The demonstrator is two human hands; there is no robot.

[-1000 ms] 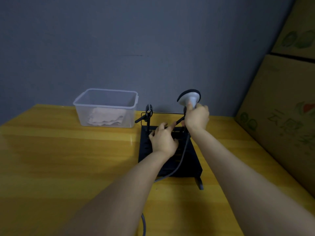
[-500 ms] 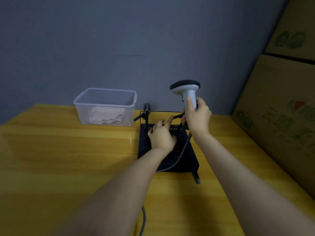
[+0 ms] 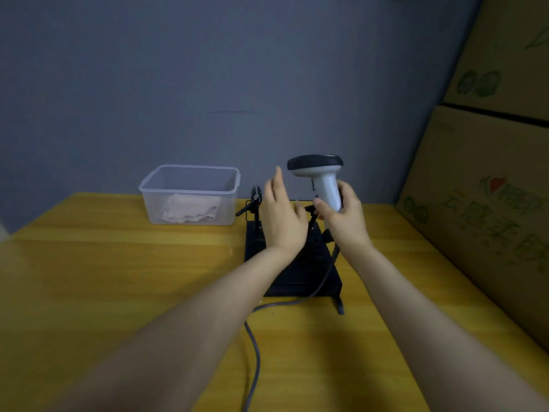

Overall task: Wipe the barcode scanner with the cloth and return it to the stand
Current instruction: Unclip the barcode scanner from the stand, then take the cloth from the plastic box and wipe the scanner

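Observation:
My right hand (image 3: 344, 218) grips the handle of the white barcode scanner (image 3: 319, 176), which has a black head and is held upright above the black stand (image 3: 297, 269). A grey cable (image 3: 255, 352) runs from the scanner down over the stand and toward me. My left hand (image 3: 280, 217) hovers open just left of the scanner, above the stand, with fingers pointing up and holding nothing. The pale cloth (image 3: 191, 208) lies folded inside a clear plastic box (image 3: 190, 194) at the back of the table.
The yellow wooden table (image 3: 104, 278) ends at a grey wall. Stacked cardboard boxes (image 3: 490, 173) stand along the right side. A black clamp arm (image 3: 255, 200) rises at the stand's back left corner.
My right hand has lifted the scanner off the stand and turned it upright. My left hand has risen from the stand's base and opened beside the scanner.

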